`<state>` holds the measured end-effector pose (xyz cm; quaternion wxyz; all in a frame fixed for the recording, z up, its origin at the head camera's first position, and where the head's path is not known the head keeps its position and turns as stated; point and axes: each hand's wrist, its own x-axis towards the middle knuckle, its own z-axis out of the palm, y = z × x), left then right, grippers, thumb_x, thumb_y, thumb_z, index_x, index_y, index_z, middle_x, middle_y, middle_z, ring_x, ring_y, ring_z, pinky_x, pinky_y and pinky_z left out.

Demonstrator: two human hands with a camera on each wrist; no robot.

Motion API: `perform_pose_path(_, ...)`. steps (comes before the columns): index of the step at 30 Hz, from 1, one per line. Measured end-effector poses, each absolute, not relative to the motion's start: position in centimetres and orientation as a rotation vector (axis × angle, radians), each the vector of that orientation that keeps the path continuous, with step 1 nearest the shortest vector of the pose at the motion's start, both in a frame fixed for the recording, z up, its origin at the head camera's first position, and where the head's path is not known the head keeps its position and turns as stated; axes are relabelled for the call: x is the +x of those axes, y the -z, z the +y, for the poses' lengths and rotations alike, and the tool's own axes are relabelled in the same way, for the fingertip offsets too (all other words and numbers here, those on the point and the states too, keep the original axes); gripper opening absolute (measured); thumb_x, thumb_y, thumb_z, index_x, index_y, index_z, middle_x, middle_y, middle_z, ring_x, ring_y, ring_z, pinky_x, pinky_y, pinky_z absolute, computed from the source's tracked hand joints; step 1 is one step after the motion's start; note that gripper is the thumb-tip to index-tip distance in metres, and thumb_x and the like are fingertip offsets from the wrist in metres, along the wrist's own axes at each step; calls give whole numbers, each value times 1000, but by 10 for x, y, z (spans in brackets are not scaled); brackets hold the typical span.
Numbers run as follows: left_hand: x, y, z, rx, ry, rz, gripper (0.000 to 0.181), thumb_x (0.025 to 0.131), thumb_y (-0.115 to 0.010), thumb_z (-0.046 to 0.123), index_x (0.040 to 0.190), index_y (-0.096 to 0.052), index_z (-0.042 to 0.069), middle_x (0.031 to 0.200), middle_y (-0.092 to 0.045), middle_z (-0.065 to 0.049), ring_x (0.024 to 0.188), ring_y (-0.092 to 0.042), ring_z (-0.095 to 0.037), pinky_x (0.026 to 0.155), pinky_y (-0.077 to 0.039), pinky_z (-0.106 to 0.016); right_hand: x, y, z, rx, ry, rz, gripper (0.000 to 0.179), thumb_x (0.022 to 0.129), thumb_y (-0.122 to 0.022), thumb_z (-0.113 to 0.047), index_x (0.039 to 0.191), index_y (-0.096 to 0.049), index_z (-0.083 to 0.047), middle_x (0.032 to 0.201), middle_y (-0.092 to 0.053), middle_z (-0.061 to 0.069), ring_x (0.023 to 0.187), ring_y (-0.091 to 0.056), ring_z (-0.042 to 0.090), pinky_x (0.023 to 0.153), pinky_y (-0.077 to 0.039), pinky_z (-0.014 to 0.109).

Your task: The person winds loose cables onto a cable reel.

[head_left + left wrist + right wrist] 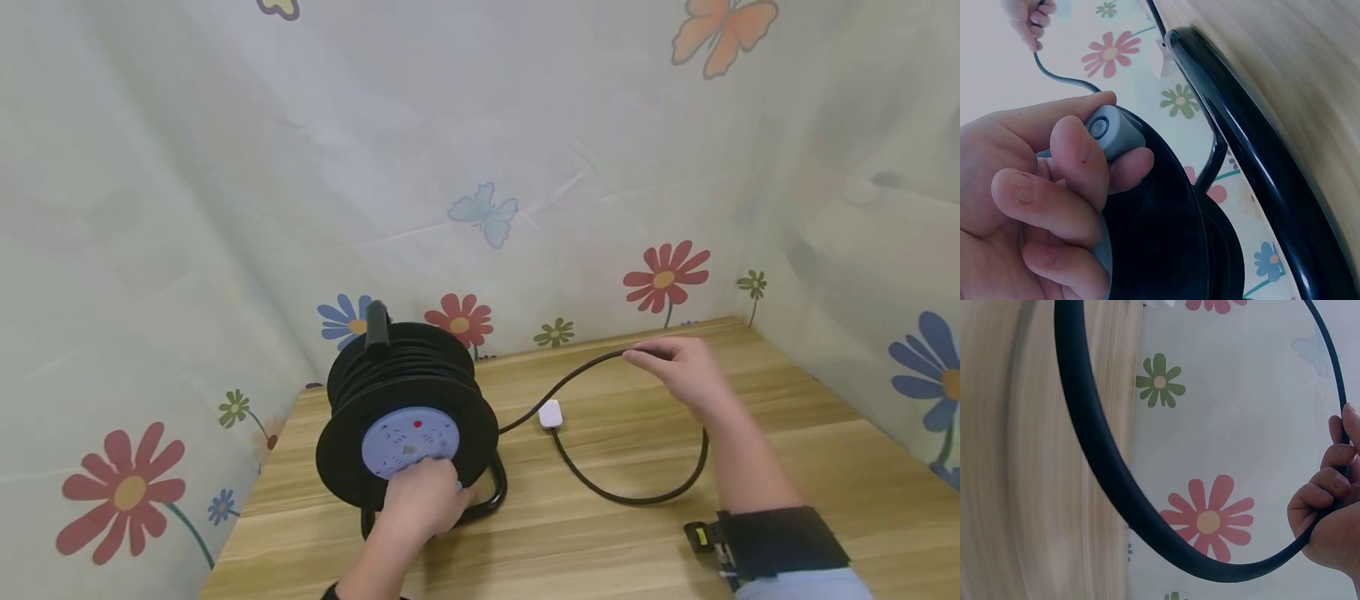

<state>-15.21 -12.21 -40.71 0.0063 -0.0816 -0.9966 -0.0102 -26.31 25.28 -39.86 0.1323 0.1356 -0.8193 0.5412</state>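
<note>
Left hand (1041,200) curls round grey crank knob (1110,130) on reel (405,417), clear only at wrist; right hand (686,371) pinches black cable (1104,462).

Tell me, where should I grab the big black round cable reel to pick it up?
Probably by the black handle on top of the black round cable reel, coming from above. It sticks up clear of the wound cable, so fingers can wrap round it. The left hand grips only the grey winding knob.
</note>
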Motion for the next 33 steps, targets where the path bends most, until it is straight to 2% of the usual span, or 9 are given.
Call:
perform_pose_path(5, -150, 411, -131, -227, -11, -3133, 42, 87, -61, 51, 60, -53, 20, 59, -50, 4, 53, -48, -15, 49, -42, -37, -263, 399, 243, 439, -1584, -2392, 45, 88, -65, -46, 112, -68, -8, 116, -62, 13, 110, -52, 28, 94, -38, 56)
perform_pose_path(12, -144, 413, -140, -228, -4, -3155, 44, 88, -62, 48, 54, -53, 21, 46, -49, 7, 48, -47, -13, 49, -42, -38, -262, 399, 233, 468, -1590, -2406, 42, 88, -67, -43, 109, -70, -7, 114, -64, 12, 107, -54, 27, 93, -40, 55)
perform_pose_path(16, -142, 411, -146, -234, -11, -3152, 45, 88, -62, 47, 52, -53, 21, 43, -49, 7, 47, -47, -13, 49, -43, -38, -262, 399, 227, 475, -1591, -2412, 42, 87, -67, -45, 109, -70, -9, 114, -63, 11, 108, -53, 27, 93, -40, 55)
perform_pose_path(25, -136, 407, -162, -210, -76, -3181, 41, 89, -62, 44, 56, -54, 21, 46, -50, 7, 42, -48, -9, 52, -46, -41, -262, 402, 209, 508, -1627, -2398, 39, 89, -66, -42, 110, -69, -8, 113, -63, 10, 105, -55, 25, 91, -42, 52)
perform_pose_path(30, -132, 403, -174, -183, -7, -3187, 38, 88, -63, 41, 58, -55, 20, 51, -50, 6, 41, -48, -9, 55, -48, -40, -262, 401, 199, 546, -1642, -2391, 33, 90, -66, -38, 108, -70, -10, 109, -64, 8, 98, -57, 23, 85, -46, 47)
perform_pose_path(33, -130, 400, -184, -159, 49, -3201, 37, 89, -63, 39, 59, -54, 18, 46, -51, 7, 39, -49, -10, 55, -47, -37, -261, 400, 192, 578, -1650, -2401, 29, 91, -66, -35, 107, -70, -10, 104, -65, 6, 94, -58, 21, 83, -47, 46)
